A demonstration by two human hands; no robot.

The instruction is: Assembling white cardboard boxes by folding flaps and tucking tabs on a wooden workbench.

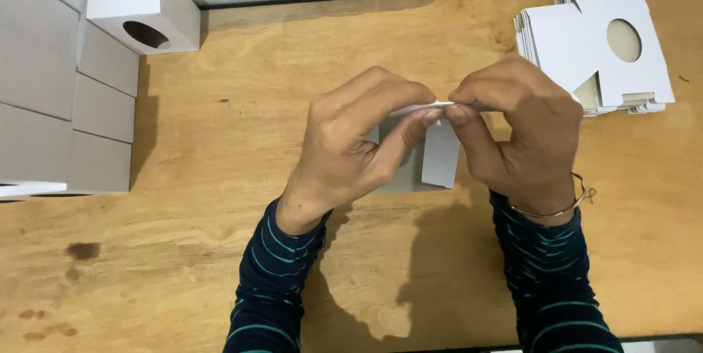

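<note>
While finished white boxes (51,75) line the far left edge of the wooden table (183,250), the left hand (351,140) and right hand (512,133) meet at centre, fingertips pinching a flat white card blank (441,151). Even pressure along the fold likely keeps it crisp. More blanks (593,38) sit stacked far right.

A white card blank (439,151) is pinched along its top edge by the left hand (359,140) and the right hand (516,129) above a wooden table (220,250). A stack of flat blanks (593,45) is seen at upper right, folded boxes (143,9) at upper left.
</note>
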